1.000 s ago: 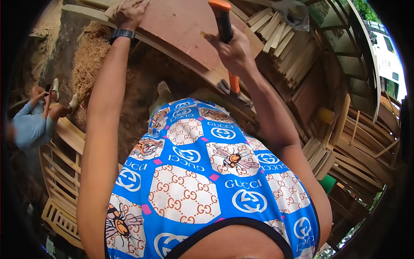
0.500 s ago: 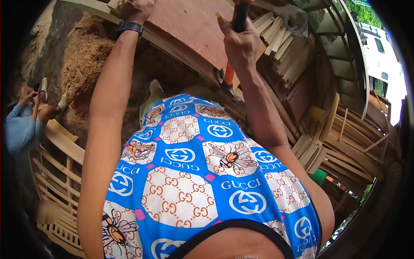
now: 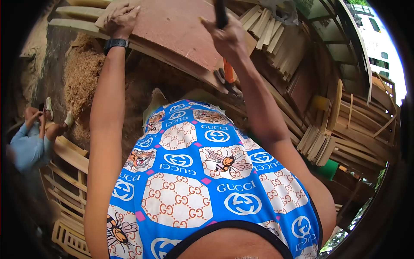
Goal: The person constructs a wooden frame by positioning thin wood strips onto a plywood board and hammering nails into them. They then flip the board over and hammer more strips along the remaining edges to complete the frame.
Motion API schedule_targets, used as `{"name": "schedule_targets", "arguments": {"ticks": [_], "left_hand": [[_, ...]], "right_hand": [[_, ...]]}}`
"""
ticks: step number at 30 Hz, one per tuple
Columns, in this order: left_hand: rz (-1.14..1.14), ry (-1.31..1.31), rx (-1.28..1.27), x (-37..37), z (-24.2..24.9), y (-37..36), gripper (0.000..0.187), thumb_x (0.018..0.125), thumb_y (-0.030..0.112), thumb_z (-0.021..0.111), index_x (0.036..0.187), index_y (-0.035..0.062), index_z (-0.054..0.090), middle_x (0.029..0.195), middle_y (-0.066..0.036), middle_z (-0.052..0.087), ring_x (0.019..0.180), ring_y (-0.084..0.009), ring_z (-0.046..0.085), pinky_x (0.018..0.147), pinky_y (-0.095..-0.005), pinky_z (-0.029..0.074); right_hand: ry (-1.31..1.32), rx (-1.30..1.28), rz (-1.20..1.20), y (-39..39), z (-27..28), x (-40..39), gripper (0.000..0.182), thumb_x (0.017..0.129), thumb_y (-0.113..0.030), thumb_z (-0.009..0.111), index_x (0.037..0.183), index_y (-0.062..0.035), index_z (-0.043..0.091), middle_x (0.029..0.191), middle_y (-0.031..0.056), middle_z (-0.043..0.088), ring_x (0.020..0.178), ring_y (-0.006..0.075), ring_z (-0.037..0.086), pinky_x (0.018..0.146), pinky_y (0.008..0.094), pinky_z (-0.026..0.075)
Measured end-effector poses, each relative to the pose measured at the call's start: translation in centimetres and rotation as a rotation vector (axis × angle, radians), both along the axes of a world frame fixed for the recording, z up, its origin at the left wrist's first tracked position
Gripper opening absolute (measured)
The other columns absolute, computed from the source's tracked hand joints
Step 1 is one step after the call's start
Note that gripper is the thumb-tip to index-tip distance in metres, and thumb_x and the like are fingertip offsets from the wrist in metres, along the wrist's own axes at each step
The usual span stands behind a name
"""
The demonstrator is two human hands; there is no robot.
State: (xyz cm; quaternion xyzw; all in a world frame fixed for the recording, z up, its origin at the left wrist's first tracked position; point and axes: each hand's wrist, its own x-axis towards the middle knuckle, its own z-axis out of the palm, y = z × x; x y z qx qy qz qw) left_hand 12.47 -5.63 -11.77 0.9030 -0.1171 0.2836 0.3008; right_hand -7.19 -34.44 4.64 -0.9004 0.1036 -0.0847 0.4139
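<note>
Near the top left of the head view, my left hand (image 3: 122,21), with a dark watch at the wrist, rests on the left end of a reddish-brown board (image 3: 177,32), its fingers somewhat spread. My right hand (image 3: 230,36) is closed around the black handle of a tool (image 3: 221,15); the tool's far end is cut off by the frame's top edge. Below that hand, at the board's near edge, an orange-handled tool (image 3: 228,71) with a dark metal head is partly hidden by my right forearm.
Curved wooden pieces (image 3: 75,26) stick out at the upper left, above wood shavings (image 3: 82,64). A seated person in light blue (image 3: 30,144) is at the far left, near slatted wooden furniture (image 3: 69,185). Stacked wood strips (image 3: 269,32) and frames (image 3: 358,114) fill the right.
The view has shifted a little. My left hand now shows more fully on the board, its fingers more visible. My right hand appears slightly further left, still holding the black handle.
</note>
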Motion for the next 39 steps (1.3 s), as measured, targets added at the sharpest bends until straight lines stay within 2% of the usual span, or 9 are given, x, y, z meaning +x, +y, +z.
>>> {"name": "schedule_targets", "arguments": {"ticks": [9, 10, 15, 21, 27, 31, 34, 36, 39], "left_hand": [[-0.178, 0.248, 0.008, 1.5, -1.6, 3.3, 0.041, 0.09, 0.046, 0.076, 0.114, 0.0134, 0.081, 0.139, -0.01, 0.067, 0.126, -0.032, 0.063, 0.108, -0.045, 0.048], [-0.277, 0.119, 0.167, 0.4, -1.5, 4.0, 0.048, 0.088, 0.045, 0.078, 0.123, 0.0117, 0.077, 0.143, -0.015, 0.063, 0.13, -0.0363, 0.059, 0.11, -0.0487, 0.045], [-0.613, 0.149, 0.312, -13.6, 10.6, 0.6, 0.086, 0.085, 0.038, 0.083, 0.158, 0.0109, 0.046, 0.162, -0.02, 0.043, 0.151, -0.0421, 0.037, 0.125, -0.0595, 0.023], [-0.694, 0.126, 0.482, -14.6, 7.3, -2.8, 0.074, 0.089, 0.021, 0.072, 0.158, 0.0098, 0.047, 0.165, -0.02, 0.04, 0.155, -0.0399, 0.034, 0.127, -0.0586, 0.02], [-0.605, -0.284, 0.365, -11.6, 12.1, -1.0, 0.046, 0.099, 0.019, 0.064, 0.143, 0.0054, 0.062, 0.146, -0.017, 0.063, 0.136, -0.0423, 0.058, 0.112, -0.0539, 0.047], [-0.172, 0.056, -0.184, -3.3, 16.1, 4.9, 0.035, 0.105, 0.029, 0.067, 0.128, 0.0018, 0.07, 0.125, -0.021, 0.072, 0.101, -0.0351, 0.071, 0.077, -0.0409, 0.057], [-0.001, -0.619, 0.27, 1.9, 20.6, 6.6, 0.042, 0.103, 0.036, 0.069, 0.125, 0.0009, 0.073, 0.11, -0.019, 0.074, 0.093, -0.0277, 0.07, 0.074, -0.0399, 0.056], [-0.123, -0.144, -0.722, 3.6, 21.6, 6.4, 0.042, 0.104, 0.036, 0.067, 0.126, 0.0013, 0.074, 0.095, -0.014, 0.074, 0.088, -0.0228, 0.07, 0.068, -0.0365, 0.054], [-0.114, 0.183, -0.629, 6.1, 19.3, 8.8, 0.043, 0.105, 0.035, 0.067, 0.132, 0.0025, 0.072, 0.088, -0.008, 0.073, 0.082, -0.0197, 0.068, 0.068, -0.0342, 0.053]], "right_hand": [[-0.109, 0.198, 0.036, 1.5, -0.9, 1.8, 0.035, 0.087, -0.031, 0.087, 0.083, -0.0056, 0.064, 0.064, 0.0002, 0.054, 0.062, 0.0109, 0.05, 0.059, 0.0348, 0.045], [-0.19, 0.122, 0.036, 1.8, -0.4, 0.8, 0.033, 0.086, -0.031, 0.086, 0.085, -0.0035, 0.068, 0.066, 0.011, 0.065, 0.059, 0.0195, 0.062, 0.059, 0.0398, 0.051], [-0.377, 0.288, 0.054, 2.8, 2.1, -3.2, 0.031, 0.087, -0.024, 0.087, 0.083, -0.0026, 0.064, 0.065, 0.0043, 0.057, 0.061, 0.0126, 0.053, 0.056, 0.0345, 0.046], [-0.419, 0.489, 0.072, 3.4, 4.2, -4.0, 0.029, 0.09, -0.017, 0.086, 0.082, -0.0054, 0.06, 0.066, -0.0037, 0.049, 0.062, 0.0064, 0.044, 0.054, 0.03, 0.039], [-0.77, 0.668, 0.148, 2.3, 9.4, -6.8, 0.019, 0.094, -0.013, 0.08, 0.094, -0.0058, 0.062, 0.068, -0.0052, 0.055, 0.057, 0.0051, 0.051, 0.051, 0.024, 0.037], [-0.658, 1.039, 0.179, -0.8, 8.1, -5.5, 0.02, 0.098, -0.018, 0.074, 0.1, -0.0033, 0.061, 0.074, 0.0034, 0.057, 0.062, 0.011, 0.054, 0.056, 0.0261, 0.041], [-0.546, 1.137, 0.037, -2.2, 4.0, -5.5, 0.014, 0.094, -0.013, 0.073, 0.096, -0.0028, 0.064, 0.077, 0.005, 0.059, 0.065, 0.0136, 0.056, 0.059, 0.0277, 0.044], [-0.45, 1.174, -0.09, -2.6, 1.9, -6.7, 0.011, 0.09, -0.009, 0.073, 0.094, -0.0025, 0.065, 0.083, 0.0063, 0.061, 0.071, 0.0143, 0.059, 0.062, 0.0264, 0.045], [-0.456, 0.914, -0.215, -2.9, -0.4, -9.3, 0.015, 0.091, -0.011, 0.079, 0.087, -0.0054, 0.067, 0.077, -0.0006, 0.062, 0.067, 0.0078, 0.057, 0.058, 0.0246, 0.041]]}}
